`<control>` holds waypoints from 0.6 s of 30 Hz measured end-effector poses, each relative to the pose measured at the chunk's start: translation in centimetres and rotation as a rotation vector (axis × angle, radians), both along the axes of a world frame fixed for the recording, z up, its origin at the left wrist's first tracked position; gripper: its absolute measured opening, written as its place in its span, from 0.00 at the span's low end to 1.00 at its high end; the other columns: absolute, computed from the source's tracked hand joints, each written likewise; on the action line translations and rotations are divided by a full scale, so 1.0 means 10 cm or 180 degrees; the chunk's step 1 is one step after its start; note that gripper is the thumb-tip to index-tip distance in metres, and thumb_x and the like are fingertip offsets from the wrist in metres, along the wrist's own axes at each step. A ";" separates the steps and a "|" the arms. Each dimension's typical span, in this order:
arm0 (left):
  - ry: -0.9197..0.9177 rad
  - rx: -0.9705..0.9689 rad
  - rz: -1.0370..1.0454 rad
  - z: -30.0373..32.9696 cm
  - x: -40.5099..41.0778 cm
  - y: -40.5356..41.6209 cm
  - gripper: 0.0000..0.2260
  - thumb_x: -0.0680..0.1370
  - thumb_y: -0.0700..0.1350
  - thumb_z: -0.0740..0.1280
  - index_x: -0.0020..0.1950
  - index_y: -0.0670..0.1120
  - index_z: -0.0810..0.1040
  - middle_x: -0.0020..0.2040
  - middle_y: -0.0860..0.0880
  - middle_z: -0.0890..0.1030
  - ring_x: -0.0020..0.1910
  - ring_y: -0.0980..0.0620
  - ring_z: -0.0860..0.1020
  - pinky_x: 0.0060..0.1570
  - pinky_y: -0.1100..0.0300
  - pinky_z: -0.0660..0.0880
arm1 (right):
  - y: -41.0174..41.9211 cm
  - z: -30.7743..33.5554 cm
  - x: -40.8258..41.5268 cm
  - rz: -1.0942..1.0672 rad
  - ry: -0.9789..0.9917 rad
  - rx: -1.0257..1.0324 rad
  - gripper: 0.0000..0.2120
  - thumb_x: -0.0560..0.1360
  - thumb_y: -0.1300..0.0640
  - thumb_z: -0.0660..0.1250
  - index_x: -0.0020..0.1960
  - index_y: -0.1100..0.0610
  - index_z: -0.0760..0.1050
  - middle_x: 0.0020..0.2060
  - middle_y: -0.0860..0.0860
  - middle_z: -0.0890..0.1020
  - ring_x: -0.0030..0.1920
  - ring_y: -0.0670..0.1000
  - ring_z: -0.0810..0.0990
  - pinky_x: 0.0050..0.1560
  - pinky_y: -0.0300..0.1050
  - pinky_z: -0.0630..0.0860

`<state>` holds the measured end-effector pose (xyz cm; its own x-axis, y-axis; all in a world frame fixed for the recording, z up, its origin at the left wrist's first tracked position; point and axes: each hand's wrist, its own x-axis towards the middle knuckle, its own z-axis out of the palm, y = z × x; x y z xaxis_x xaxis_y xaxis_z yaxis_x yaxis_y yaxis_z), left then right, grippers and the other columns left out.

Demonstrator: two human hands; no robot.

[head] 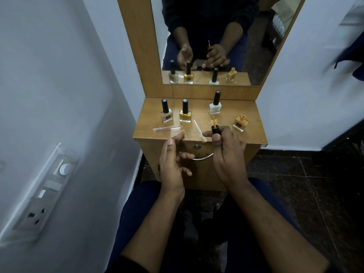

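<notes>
Right fingers (216, 139) pinch brush cap (215, 130); left fingers (177, 138) spread.

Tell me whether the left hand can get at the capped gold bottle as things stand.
Probably yes. The left hand is free, fingers loose at the table front edge, and the gold bottle stands just beyond, with only a flat clear wrapper lying between.

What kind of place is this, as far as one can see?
Probably a dressing corner in a home. A small wooden dressing table stands by a white wall, with a mirror above and four nail polish bottles on top; the right hand holds a polish brush.
</notes>
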<state>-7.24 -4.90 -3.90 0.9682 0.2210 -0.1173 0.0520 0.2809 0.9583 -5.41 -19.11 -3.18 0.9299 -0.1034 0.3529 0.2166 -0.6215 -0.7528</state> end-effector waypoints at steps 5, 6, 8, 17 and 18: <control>-0.0243 0.1073 0.0183 -0.09 -0.06 0.00 0.16 0.88 0.53 0.54 0.67 0.55 0.80 0.55 0.61 0.83 0.42 0.49 0.81 0.41 0.49 0.78 | 0.01 0.02 -0.09 -0.0042 -0.0089 0.0015 0.16 0.86 0.45 0.51 0.59 0.50 0.75 0.56 0.39 0.80 0.58 0.40 0.72 0.63 0.39 0.56; -0.0228 0.1093 0.0202 -0.09 -0.07 0.00 0.16 0.88 0.53 0.55 0.67 0.53 0.79 0.56 0.65 0.82 0.40 0.48 0.81 0.42 0.47 0.79 | 0.01 0.04 -0.11 -0.0042 -0.0111 0.0010 0.16 0.86 0.46 0.51 0.59 0.50 0.75 0.55 0.37 0.79 0.58 0.40 0.72 0.61 0.38 0.56; -0.0131 0.1103 0.0258 -0.04 -0.11 0.00 0.16 0.88 0.53 0.55 0.66 0.53 0.80 0.56 0.68 0.82 0.38 0.47 0.81 0.39 0.50 0.79 | 0.03 0.06 -0.15 -0.0026 -0.0118 -0.0026 0.17 0.86 0.46 0.51 0.59 0.51 0.76 0.54 0.36 0.78 0.57 0.40 0.71 0.58 0.39 0.56; -0.0233 0.0801 0.0423 0.15 -0.31 0.05 0.15 0.86 0.53 0.59 0.64 0.50 0.82 0.58 0.63 0.84 0.36 0.45 0.82 0.28 0.69 0.69 | -0.01 0.04 -0.27 -0.0063 -0.0060 -0.0111 0.19 0.86 0.42 0.49 0.58 0.50 0.75 0.52 0.42 0.80 0.56 0.45 0.75 0.59 0.46 0.59; -0.0239 0.0788 0.0394 0.15 -0.31 0.04 0.14 0.86 0.52 0.60 0.63 0.50 0.82 0.60 0.60 0.84 0.36 0.46 0.81 0.28 0.69 0.69 | -0.01 0.04 -0.27 -0.0082 -0.0039 -0.0124 0.20 0.86 0.41 0.48 0.58 0.50 0.75 0.52 0.43 0.81 0.56 0.45 0.75 0.59 0.46 0.59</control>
